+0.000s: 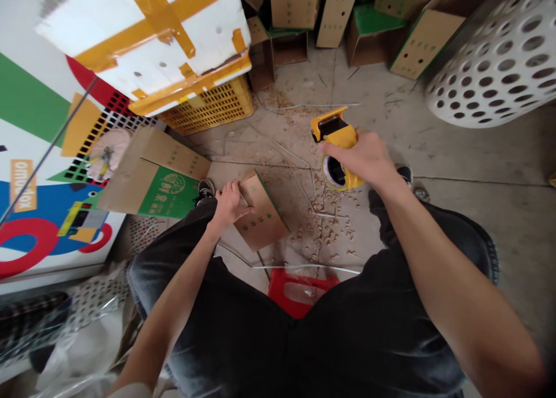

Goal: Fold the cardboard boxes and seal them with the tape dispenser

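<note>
In the head view my right hand is wrapped round a yellow tape dispenser, held above the floor between my knees. A roll of tape sits in its lower part. My left hand grips the upper left edge of a small brown cardboard box, thumb on its near face and fingers over the edge. The box stands tilted on the floor by my left foot. Printed marks and small dots show on its side, with a green strip along one edge.
A green-and-brown carton stands left of my foot. Several open cardboard boxes line the back. A taped foam box rests on a yellow crate. At right is a white perforated basket. A red stool and wood-coloured bits lie below.
</note>
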Available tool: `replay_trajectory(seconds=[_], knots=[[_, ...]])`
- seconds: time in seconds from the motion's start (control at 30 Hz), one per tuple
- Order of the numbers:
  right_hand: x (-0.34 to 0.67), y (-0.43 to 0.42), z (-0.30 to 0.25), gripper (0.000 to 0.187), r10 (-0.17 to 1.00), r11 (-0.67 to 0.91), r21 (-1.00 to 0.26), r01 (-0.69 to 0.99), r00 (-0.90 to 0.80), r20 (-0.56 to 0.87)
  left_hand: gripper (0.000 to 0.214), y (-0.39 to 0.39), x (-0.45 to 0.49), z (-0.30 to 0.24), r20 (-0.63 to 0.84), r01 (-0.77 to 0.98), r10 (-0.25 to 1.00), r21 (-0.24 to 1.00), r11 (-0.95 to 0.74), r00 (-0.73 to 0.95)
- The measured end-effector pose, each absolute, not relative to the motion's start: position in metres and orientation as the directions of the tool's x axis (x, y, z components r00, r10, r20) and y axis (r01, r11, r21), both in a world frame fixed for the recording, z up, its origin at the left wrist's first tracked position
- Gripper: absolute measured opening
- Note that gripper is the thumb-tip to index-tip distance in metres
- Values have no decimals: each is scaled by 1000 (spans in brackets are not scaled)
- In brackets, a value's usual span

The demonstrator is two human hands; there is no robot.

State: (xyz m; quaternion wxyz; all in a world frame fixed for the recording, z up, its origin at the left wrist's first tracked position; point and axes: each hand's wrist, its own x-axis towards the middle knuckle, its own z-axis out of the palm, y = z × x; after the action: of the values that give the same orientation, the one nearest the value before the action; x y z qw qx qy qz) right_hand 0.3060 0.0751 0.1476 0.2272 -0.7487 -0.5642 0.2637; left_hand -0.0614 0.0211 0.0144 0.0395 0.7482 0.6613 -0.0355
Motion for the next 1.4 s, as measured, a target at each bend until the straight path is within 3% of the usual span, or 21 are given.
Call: replay_trajectory(seconds=[0.3, 0.5, 0.77, 1.07, 1.4], knots=[[303, 77, 146, 51, 967, -254, -611, 749, 217, -135, 115, 11, -49, 14, -53, 988, 990, -67, -137, 134], [303, 76, 147, 53, 970, -239, -625, 743, 203, -131, 105, 15, -50, 19, -91, 995, 991, 8, -101, 101], [305, 77, 144, 51, 970, -240, -620, 747, 205, -129, 89, 22, -60, 19, -129, 992, 984, 11, -126, 126], [304, 77, 143, 51, 973, -230, -627, 744, 193, -128, 112, 16, -51, 15, -94, 985, 986, -94, -145, 137], [305, 77, 140, 50, 978, -208, -641, 739, 172, -119, 83, 26, -66, 18, -123, 991, 985, 63, -114, 122]])
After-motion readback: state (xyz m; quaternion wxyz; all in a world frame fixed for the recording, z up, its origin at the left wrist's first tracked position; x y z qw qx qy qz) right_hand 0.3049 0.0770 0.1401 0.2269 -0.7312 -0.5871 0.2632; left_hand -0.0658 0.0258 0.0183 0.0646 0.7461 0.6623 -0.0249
